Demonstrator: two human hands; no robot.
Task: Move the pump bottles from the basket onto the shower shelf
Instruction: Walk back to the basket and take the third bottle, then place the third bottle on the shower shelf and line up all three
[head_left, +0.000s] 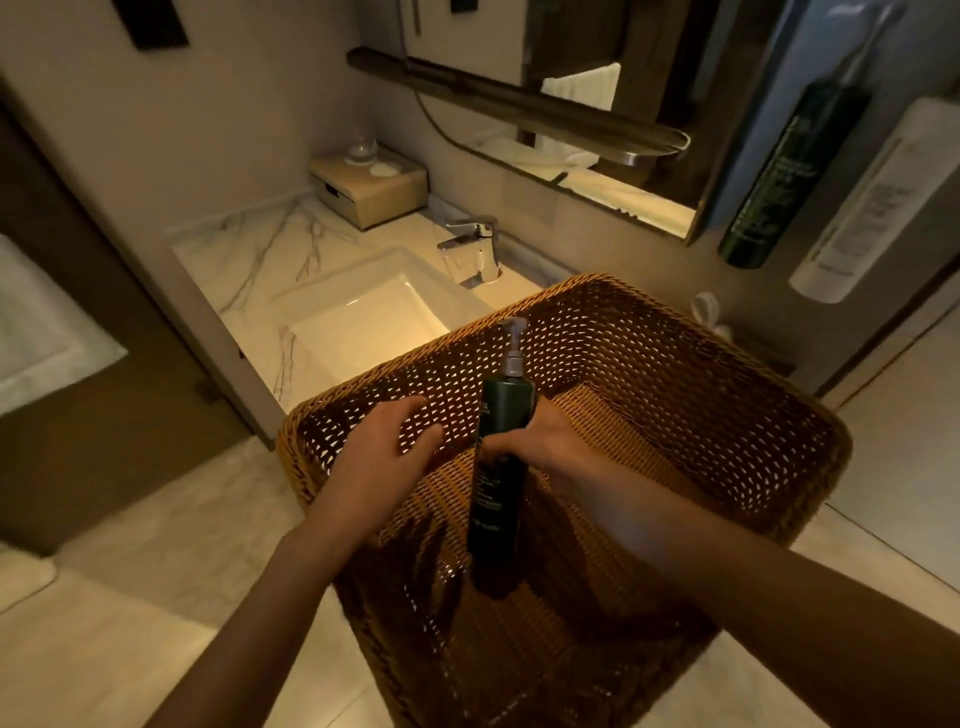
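Two bare forearms come up from the bottom edge, one at each side. No sleeve, cuff, watch, band or glove shows on either; both arms are uncovered from the frame edge to the fingertips. The left hand (382, 457) shows its back, with four fingers and a thumb visible and no ring on them. The right hand (540, 444) is seen from the thumb side, its fingers partly hidden, with no ring on what shows. Nails look short and unpainted, though dim warm light blurs fine detail.
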